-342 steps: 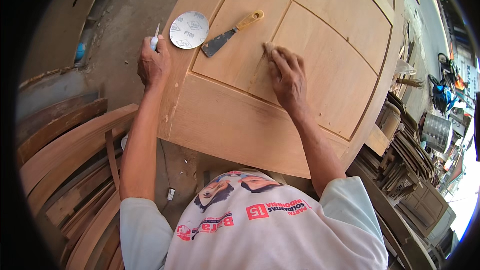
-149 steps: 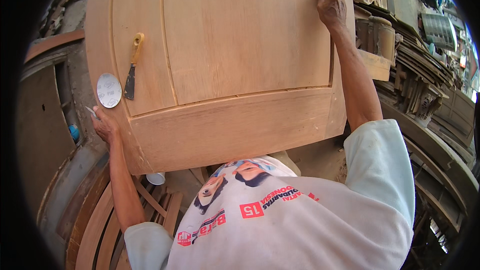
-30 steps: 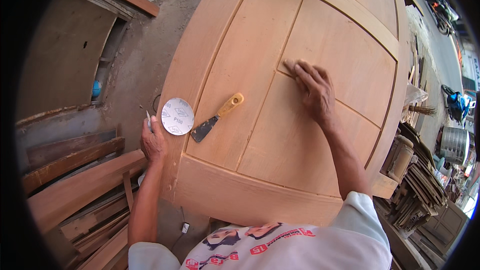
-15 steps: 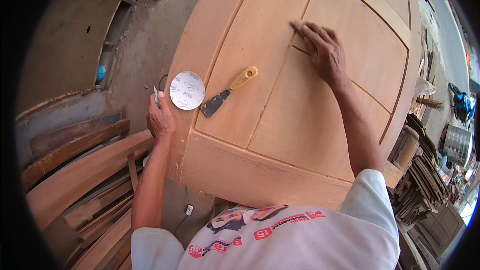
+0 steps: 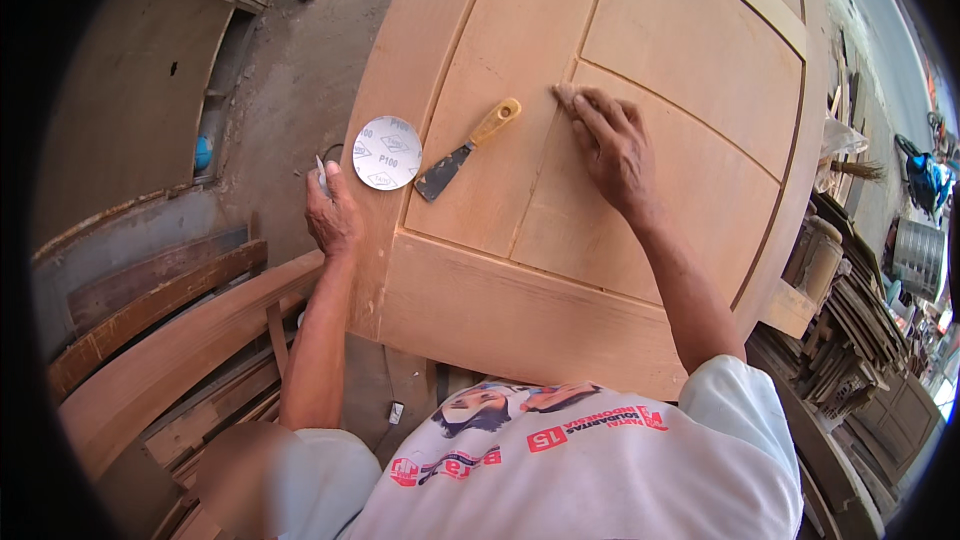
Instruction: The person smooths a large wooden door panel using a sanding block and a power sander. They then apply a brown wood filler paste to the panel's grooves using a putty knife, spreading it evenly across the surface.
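From here, my right fingers [image 5: 598, 118] pinch a small, dusty-brown pad [image 5: 563, 93] against the wooden door's [image 5: 500, 290] groove [image 5: 598, 2], presumably to reach into it; my left fingers [image 5: 336, 183] grip a slim, pointed tool [image 5: 321, 171], likely kept handy. Just right of those lie a smooth sandpaper disc [image 5: 388, 153] and a flat, wood-handled scraper [image 5: 484, 133].

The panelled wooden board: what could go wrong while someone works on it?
The pointed tool in the left hand might scratch the board. The scraper lies unheld on the board, so a careless sweep could knock it. The round white disc sits close to the left edge and might slide off.
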A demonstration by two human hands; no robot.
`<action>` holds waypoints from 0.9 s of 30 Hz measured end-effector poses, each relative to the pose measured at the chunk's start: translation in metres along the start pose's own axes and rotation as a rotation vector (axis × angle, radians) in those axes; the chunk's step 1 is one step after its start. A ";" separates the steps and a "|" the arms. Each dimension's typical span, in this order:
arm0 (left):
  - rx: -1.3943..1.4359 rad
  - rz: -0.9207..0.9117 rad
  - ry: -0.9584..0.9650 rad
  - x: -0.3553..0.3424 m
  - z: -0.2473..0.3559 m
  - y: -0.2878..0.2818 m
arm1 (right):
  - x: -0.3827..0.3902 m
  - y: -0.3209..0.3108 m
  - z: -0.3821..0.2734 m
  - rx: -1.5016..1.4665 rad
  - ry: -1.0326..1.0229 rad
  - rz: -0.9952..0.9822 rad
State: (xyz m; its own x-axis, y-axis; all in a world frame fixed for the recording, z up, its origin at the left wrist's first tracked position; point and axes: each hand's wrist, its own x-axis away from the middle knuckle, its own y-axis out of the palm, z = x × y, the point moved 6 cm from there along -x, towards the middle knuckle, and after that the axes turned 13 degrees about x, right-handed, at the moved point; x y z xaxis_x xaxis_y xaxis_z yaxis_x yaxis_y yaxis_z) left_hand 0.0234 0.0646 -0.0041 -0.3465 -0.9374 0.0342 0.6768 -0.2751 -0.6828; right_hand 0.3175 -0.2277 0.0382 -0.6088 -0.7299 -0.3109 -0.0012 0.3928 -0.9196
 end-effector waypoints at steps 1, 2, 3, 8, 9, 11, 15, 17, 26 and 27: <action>0.008 -0.007 0.003 -0.002 0.005 0.003 | -0.029 0.004 0.019 0.068 0.030 0.068; -0.005 -0.008 0.014 -0.004 0.009 0.003 | -0.056 0.003 0.031 0.097 0.094 0.132; -0.017 -0.019 0.032 -0.007 0.010 0.004 | -0.066 0.007 0.037 0.126 0.126 0.152; 0.056 -0.055 -0.004 -0.003 -0.008 0.000 | 0.027 0.007 -0.041 0.077 0.148 0.066; 0.105 -0.060 0.010 -0.003 -0.009 0.000 | 0.064 -0.001 -0.069 0.022 0.165 -0.008; 0.182 -0.077 0.035 -0.001 -0.011 -0.002 | 0.128 -0.007 -0.108 -0.030 0.143 -0.130; 0.362 -0.180 0.024 -0.005 -0.011 -0.006 | 0.070 -0.010 -0.067 0.090 0.211 -0.035; 0.377 -0.171 0.300 -0.008 0.014 -0.012 | 0.026 -0.007 -0.020 0.139 0.400 0.135; 0.213 -0.646 0.780 0.025 0.143 0.049 | 0.098 0.001 -0.153 0.035 0.438 -0.066; 0.131 -0.693 0.793 0.029 0.146 0.061 | 0.094 -0.003 -0.150 0.063 0.460 -0.043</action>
State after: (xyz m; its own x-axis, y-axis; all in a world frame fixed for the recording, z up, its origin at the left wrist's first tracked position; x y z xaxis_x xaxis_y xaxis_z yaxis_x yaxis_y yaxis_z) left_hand 0.1493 -0.0101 0.0618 -0.9760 -0.1729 -0.1322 0.2176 -0.7613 -0.6108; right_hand 0.1410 -0.2131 0.0475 -0.8977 -0.4156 -0.1467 0.0054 0.3223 -0.9466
